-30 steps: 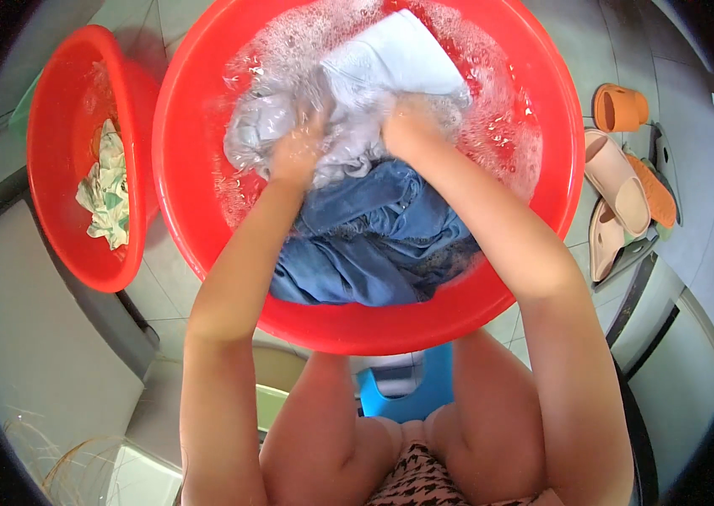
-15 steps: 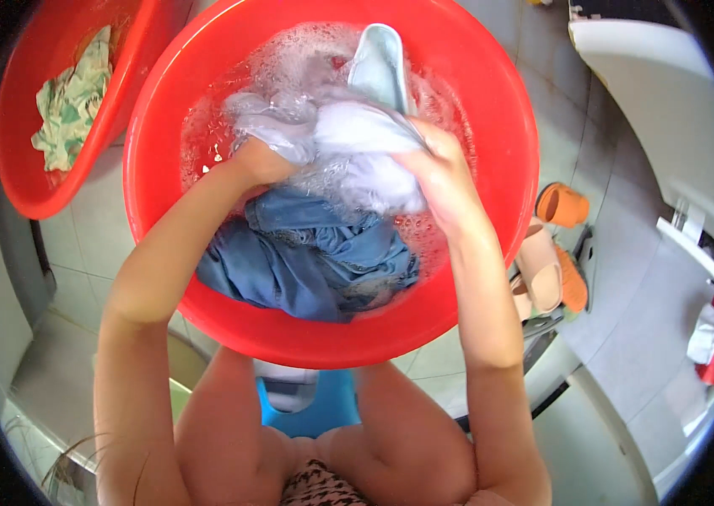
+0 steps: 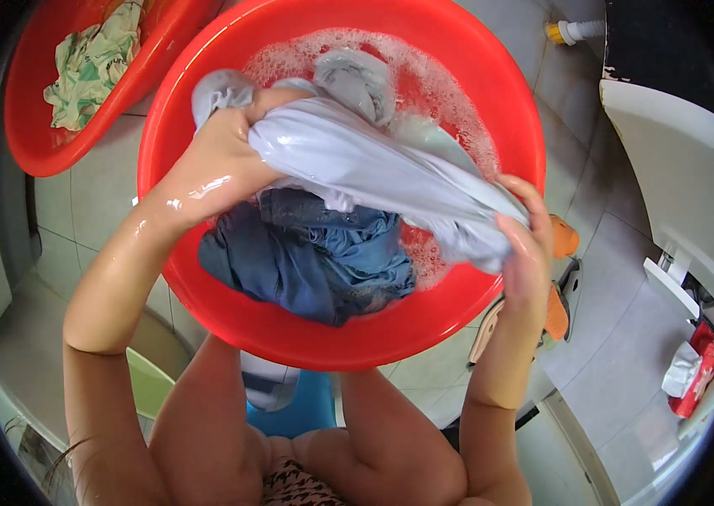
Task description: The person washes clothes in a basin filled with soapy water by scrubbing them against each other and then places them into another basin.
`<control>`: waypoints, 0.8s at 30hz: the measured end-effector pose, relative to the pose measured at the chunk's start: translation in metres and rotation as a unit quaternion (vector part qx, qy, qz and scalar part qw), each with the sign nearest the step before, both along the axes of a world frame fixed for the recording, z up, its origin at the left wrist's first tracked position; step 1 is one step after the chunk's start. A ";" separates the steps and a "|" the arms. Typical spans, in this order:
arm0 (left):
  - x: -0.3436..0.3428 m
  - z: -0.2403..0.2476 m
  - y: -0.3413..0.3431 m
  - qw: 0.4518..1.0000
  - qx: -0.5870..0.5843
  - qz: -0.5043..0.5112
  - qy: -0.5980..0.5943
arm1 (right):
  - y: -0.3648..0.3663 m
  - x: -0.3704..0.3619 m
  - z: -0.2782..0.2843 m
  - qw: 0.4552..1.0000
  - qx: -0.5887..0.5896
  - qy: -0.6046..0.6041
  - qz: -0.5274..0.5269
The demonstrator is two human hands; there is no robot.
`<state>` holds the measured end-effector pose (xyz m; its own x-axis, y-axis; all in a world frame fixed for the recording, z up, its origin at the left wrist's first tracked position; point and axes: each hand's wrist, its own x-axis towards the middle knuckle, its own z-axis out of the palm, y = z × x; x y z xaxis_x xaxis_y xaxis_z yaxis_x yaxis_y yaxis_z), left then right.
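Note:
A wet white garment [image 3: 357,156] is stretched above a round red basin [image 3: 331,350]. My left hand [image 3: 234,156] grips its bunched left end near the basin's left side. At the right rim my right hand [image 3: 530,240] has its fingers closed on the other end. Dark blue cloth [image 3: 306,261], like denim, lies wet in the near part of the basin. Foamy water [image 3: 441,93] shows behind the garment. A pale, smooth thing [image 3: 433,139] sits in it, partly covered, its kind unclear.
Another red basin [image 3: 66,156] at the far left holds a green-and-white printed cloth [image 3: 91,72]. A blue stool [image 3: 302,409] stands between my legs beside a pale green tub [image 3: 154,379]. Orange footwear [image 3: 557,312], a red tissue pack [image 3: 696,379] and a white hose end [image 3: 576,32] are at right.
Both hands have risen out of the water and moved apart, drawing the white garment out between them. The pale thing that stood up at the back now lies lower, partly under the garment.

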<state>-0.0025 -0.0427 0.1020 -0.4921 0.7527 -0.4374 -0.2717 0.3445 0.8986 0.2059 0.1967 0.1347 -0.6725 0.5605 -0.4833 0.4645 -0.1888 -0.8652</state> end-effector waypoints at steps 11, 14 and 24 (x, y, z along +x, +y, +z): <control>0.013 -0.188 0.014 0.741 -0.176 -0.373 0.529 | -0.053 -0.051 -0.156 0.860 0.379 -0.118 0.322; 0.014 -0.166 0.070 0.799 -0.354 -0.410 0.260 | -0.034 -0.054 -0.182 0.824 0.444 -0.259 0.237; -0.001 -0.113 0.075 0.808 -0.292 -0.306 0.410 | -0.027 -0.053 -0.194 0.787 0.542 -0.165 0.245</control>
<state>-0.0035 0.0327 -0.0108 -0.4109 0.7473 -0.5222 0.7142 0.6198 0.3252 0.1533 0.1692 -0.0589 -0.8744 0.4761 -0.0929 0.4847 0.8489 -0.2109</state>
